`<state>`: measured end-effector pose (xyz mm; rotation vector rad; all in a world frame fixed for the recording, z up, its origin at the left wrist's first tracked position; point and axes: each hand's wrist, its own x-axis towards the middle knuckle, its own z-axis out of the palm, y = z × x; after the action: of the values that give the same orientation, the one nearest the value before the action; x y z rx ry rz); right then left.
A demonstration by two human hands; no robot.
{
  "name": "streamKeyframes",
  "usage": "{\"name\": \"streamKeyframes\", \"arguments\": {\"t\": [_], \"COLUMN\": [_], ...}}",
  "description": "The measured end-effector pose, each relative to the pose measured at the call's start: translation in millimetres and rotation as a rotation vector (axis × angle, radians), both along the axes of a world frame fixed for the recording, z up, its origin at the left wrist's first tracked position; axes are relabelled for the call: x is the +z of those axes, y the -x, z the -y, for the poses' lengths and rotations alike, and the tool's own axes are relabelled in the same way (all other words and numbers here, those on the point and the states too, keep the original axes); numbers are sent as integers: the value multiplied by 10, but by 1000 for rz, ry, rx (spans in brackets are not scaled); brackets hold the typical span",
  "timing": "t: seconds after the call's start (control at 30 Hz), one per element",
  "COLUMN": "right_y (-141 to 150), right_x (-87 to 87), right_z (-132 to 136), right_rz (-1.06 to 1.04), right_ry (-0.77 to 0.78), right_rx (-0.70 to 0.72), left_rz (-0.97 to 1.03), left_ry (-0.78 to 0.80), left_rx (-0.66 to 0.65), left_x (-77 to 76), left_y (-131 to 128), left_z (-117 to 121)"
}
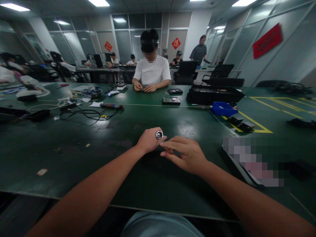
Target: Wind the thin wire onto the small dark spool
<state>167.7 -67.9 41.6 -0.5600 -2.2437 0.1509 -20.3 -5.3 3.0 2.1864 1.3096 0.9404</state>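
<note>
My left hand (148, 141) is closed in a fist round a small round silver metal part (159, 134), whose open end sticks up above my fingers. My right hand (186, 154) rests just to the right of it on the green table (98, 158), fingers together and pointing left towards the part. A small brownish piece (170, 151) shows under those fingertips; I cannot make out what it is or whether the fingers hold it.
A person in a white shirt (151, 70) sits across the table, hands on a small item. Hard drives (171, 100), a blue bin (223, 108), black trays (214, 93), cables (86, 113) and a tool (111, 106) lie further back. A blurred flat object (254, 161) sits at my right.
</note>
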Motion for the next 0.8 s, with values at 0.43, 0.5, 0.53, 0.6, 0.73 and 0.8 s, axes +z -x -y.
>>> {"name": "streamKeyframes", "arguments": {"t": [0.43, 0.5, 0.53, 0.6, 0.73, 0.8], "right_y": [38, 47, 52, 56, 46, 36], "right_x": [-70, -56, -46, -26, -13, -21], "right_z": [11, 34, 47, 69, 69, 53], "right_rz": [195, 248, 268, 286, 224, 149], "right_ry": [-32, -25, -16, 11, 70, 80], "right_rx": [94, 80, 76, 78, 83, 82], "left_rz": [-66, -61, -56, -47, -36, -28], "left_ry": [-39, -40, -38, -29, -26, -34], "left_rx": [78, 85, 86, 83, 50, 36], "left_x": [-50, -54, -57, -58, -47, -37], "left_y": [-62, -71, -75, -75, -51, -32], "left_z": [-68, -72, -74, -75, -60, -47]}}
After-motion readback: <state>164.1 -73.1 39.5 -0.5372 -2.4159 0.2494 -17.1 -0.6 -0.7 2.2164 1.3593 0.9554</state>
